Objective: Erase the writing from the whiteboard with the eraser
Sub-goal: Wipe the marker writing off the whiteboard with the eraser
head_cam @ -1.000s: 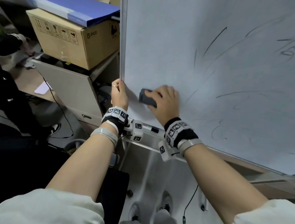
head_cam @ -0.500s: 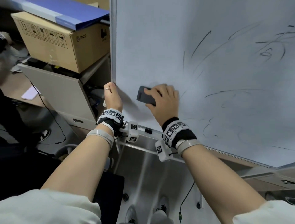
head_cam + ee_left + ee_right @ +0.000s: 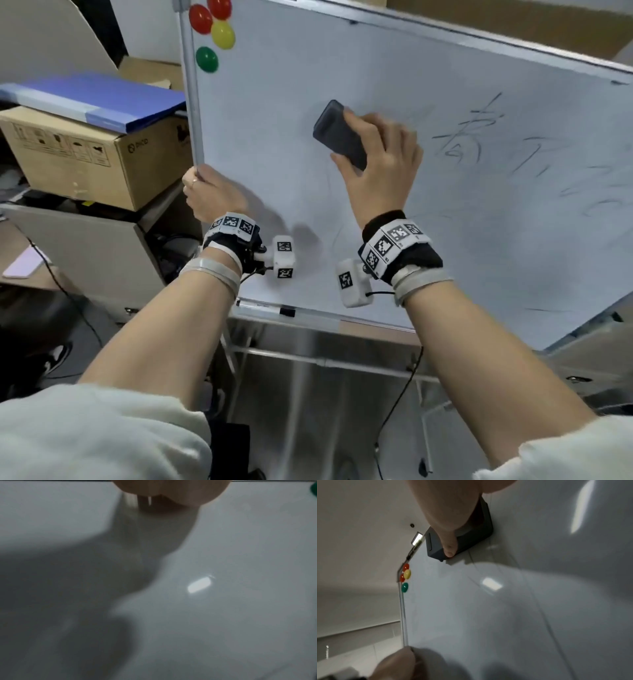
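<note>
Right hand (image 3: 378,161) has fingers and thumb curled round the eraser (image 3: 339,135), flat on the whiteboard (image 3: 445,240) left of the writing (image 3: 479,137); left hand (image 3: 210,195) grips its edge, so a hard swipe could rock the board and skip strokes.

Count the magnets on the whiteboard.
4, all clustered in the whiteboard's top-left corner: red magnet by the frame, second red magnet cut off by the picture's top edge, yellow magnet below them, green magnet lowest. More could lie beyond view.
</note>
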`<state>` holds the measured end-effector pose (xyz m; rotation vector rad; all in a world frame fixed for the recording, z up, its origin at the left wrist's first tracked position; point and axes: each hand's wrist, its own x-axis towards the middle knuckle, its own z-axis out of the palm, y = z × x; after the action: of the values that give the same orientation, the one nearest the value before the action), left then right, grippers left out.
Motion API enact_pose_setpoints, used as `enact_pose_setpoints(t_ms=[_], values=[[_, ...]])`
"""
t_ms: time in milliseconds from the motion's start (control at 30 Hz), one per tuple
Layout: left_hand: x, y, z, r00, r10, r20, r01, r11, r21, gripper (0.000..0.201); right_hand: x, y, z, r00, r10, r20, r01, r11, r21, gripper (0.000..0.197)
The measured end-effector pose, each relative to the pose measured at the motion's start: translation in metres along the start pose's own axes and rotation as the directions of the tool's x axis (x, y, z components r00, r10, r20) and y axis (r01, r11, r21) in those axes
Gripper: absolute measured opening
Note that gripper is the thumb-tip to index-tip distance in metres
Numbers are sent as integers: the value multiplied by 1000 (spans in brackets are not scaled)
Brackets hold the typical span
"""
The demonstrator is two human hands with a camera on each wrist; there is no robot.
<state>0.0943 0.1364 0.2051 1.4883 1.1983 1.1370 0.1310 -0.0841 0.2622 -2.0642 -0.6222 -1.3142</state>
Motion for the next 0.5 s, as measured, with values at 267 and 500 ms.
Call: enact_pose_setpoints(t_ms=[267, 500], values=[[5, -16, 4, 999, -7, 53, 8, 1000, -13, 44, -77, 17, 10, 926, -144, 348, 125, 989, 77, 60], [3, -13, 2, 998, -21, 58, 19, 1000, 23, 46, -1, 14, -7, 999, 18, 38, -20, 998, 55, 54]])
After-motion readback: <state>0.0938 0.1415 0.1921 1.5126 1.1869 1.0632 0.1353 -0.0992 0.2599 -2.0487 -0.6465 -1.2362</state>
